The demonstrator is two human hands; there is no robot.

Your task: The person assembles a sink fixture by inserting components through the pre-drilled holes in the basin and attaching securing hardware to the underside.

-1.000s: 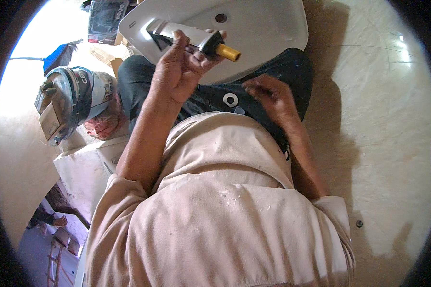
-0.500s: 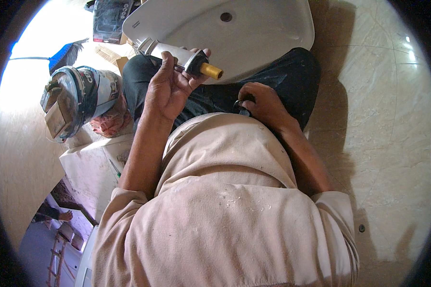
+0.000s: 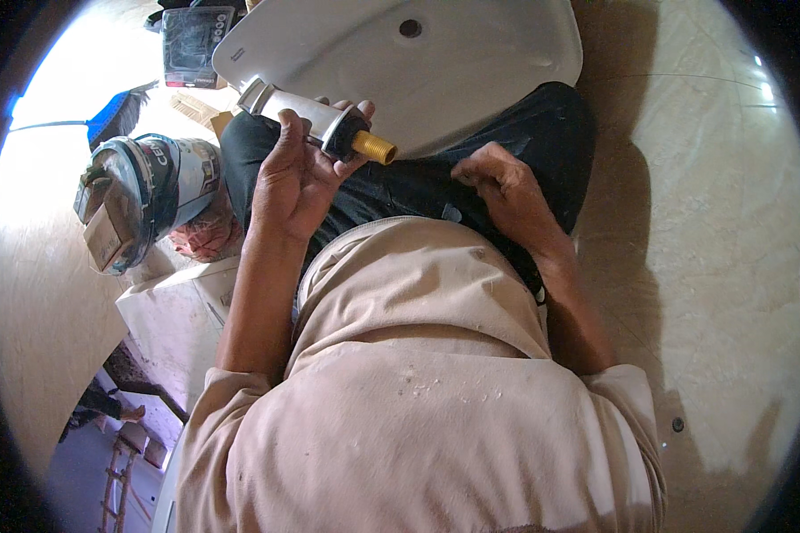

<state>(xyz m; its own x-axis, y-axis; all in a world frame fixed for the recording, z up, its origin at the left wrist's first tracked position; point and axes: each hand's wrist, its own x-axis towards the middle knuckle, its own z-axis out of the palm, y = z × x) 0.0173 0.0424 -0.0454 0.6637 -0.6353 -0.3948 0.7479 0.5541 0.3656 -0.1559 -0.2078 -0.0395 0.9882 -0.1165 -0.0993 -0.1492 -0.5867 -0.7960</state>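
Left hand [image 3: 289,186] grips the white fitting [image 3: 295,105]; best hold its yellow stem [image 3: 375,147] steady. Right hand [image 3: 511,188] curls, contents unclear

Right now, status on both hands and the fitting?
Left hand gripping white fitting, yellow threaded end pointing right. Right hand curled above lap, contents unclear. Sink just beyond the fitting.

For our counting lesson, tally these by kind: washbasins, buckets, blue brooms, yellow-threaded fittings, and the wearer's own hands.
Washbasin: 1
Bucket: 1
Blue broom: 1
Yellow-threaded fitting: 1
Left hand and right hand: 2
Total: 6
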